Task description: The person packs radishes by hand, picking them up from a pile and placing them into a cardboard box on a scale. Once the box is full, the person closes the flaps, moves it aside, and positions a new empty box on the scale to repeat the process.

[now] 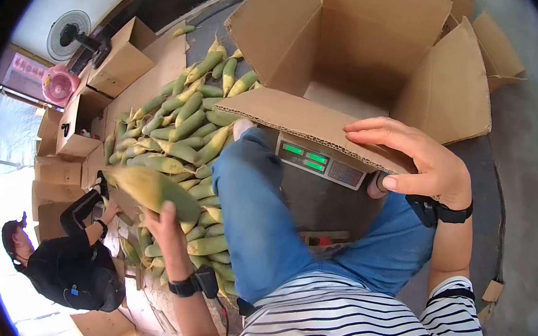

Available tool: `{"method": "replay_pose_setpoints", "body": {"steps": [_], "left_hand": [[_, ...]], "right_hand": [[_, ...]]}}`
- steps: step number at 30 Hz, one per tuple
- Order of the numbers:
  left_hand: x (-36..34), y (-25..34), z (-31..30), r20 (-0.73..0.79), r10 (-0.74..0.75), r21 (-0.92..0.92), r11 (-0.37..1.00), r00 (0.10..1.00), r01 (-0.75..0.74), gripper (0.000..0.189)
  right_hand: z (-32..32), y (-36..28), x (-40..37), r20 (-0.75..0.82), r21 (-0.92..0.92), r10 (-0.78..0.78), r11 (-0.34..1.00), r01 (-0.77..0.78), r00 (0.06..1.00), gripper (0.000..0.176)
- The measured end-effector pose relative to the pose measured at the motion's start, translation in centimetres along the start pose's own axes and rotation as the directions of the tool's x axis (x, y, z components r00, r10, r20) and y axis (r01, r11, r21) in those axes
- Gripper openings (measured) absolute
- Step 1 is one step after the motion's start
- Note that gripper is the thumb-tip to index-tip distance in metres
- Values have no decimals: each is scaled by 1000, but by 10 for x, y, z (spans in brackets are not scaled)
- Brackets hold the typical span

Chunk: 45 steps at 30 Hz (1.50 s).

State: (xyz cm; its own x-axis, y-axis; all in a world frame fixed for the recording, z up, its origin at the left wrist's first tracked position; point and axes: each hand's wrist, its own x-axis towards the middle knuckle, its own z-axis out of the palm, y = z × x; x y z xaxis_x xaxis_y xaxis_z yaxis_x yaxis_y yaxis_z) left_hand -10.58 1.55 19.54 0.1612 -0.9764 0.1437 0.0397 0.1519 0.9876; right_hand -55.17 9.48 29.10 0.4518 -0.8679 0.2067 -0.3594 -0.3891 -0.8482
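My left hand is closed around a large green radish, yellowish at one end and slightly blurred, held above the radish heap. With my right hand I grip the near flap of an open cardboard box, fingers over the top and thumb at its edge. Beneath this flap shows a digital scale with green lit displays. The part of the box floor that I can see looks bare; the near portion is hidden by the flap.
Many green radishes lie piled on the floor to my left. Beyond them a person in black sits low beside the heap. Several cardboard boxes and a fan line the left side. More cardboard stands behind the open box.
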Motion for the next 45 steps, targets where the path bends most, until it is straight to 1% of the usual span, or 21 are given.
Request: {"method": "replay_pose_setpoints", "body": {"steps": [1, 3, 5, 7, 10, 11, 14, 15, 17, 19, 20, 22, 24, 26, 28, 30, 31, 34, 35, 39, 45], "left_hand": [[10, 23, 19, 19, 102, -98, 990, 995, -100, 71], [22, 76, 74, 107, 299, -257, 930, 948, -264, 61], [36, 106, 116, 209, 416, -263, 896, 885, -359, 51], [43, 126, 159, 302, 387, -97, 922, 871, -375, 44], [48, 130, 219, 496, 348, -17, 920, 796, -391, 38], [58, 124, 231, 609, 291, -33, 939, 737, -343, 36], [73, 97, 265, 662, 264, -52, 950, 702, -308, 41], [76, 87, 273, 685, 243, 30, 933, 686, -360, 44], [78, 77, 273, 700, 215, 120, 905, 681, -409, 46], [78, 75, 268, 718, 7, 424, 788, 696, -446, 42], [78, 75, 263, 714, 3, 432, 786, 700, -443, 42], [75, 79, 252, 702, 134, 447, 682, 700, -578, 43], [68, 83, 233, 687, 152, 455, 672, 710, -584, 44], [59, 90, 212, 682, 360, 350, 603, 636, -717, 43], [46, 98, 192, 689, 338, 398, 563, 641, -724, 40], [41, 97, 173, 821, 145, 386, 573, 553, -723, 38], [41, 89, 168, 872, 236, 291, 454, 429, -842, 38], [39, 83, 162, 850, 293, 286, 440, 437, -851, 39], [42, 75, 162, 822, 393, 264, 380, 413, -887, 33], [45, 66, 167, 805, 403, 266, 410, 435, -872, 22], [46, 58, 159, 763, 419, 309, 431, 492, -848, 24]], "right_hand": [[0, 0, -1, 2, -23, -4, 1000, 4, 1000, 64], [2, -1, -3, 0, -50, -9, 999, 9, 1000, 64], [4, -2, -7, -7, -80, -12, 997, 12, 1000, 64], [5, -2, -9, -18, -99, -8, 995, 7, 1000, 64], [4, -2, -12, -37, -66, 7, 998, -9, 999, 63], [5, -2, -13, -35, -65, 6, 998, -8, 999, 63], [7, -1, -13, -28, -55, -1, 998, 0, 1000, 63], [7, 0, -14, -25, -71, 12, 997, -14, 1000, 64], [9, 2, -13, -13, -80, 19, 997, -20, 1000, 66], [11, -1, -13, -28, -101, 35, 994, -37, 999, 65], [10, -2, -12, -23, -95, 32, 995, -34, 999, 65], [9, -5, -12, -37, -70, 34, 997, -36, 999, 64], [8, -3, -13, -55, -63, 38, 997, -42, 998, 63], [7, -2, -15, -76, -54, 47, 997, -51, 996, 62], [5, -2, -15, -86, -68, -2, 998, -3, 996, 57], [6, -2, -14, -113, -165, -20, 986, 1, 993, 55], [5, -2, -14, -115, -132, 12, 991, -27, 993, 55], [4, -1, -11, -105, -85, 34, 995, -43, 994, 55], [4, -3, -10, -103, -96, 34, 994, -44, 994, 55], [6, 0, -11, -102, -73, 50, 996, -57, 994, 55], [-3, -8, -21, -76, -76, 112, 990, -118, 991, 61]]}}
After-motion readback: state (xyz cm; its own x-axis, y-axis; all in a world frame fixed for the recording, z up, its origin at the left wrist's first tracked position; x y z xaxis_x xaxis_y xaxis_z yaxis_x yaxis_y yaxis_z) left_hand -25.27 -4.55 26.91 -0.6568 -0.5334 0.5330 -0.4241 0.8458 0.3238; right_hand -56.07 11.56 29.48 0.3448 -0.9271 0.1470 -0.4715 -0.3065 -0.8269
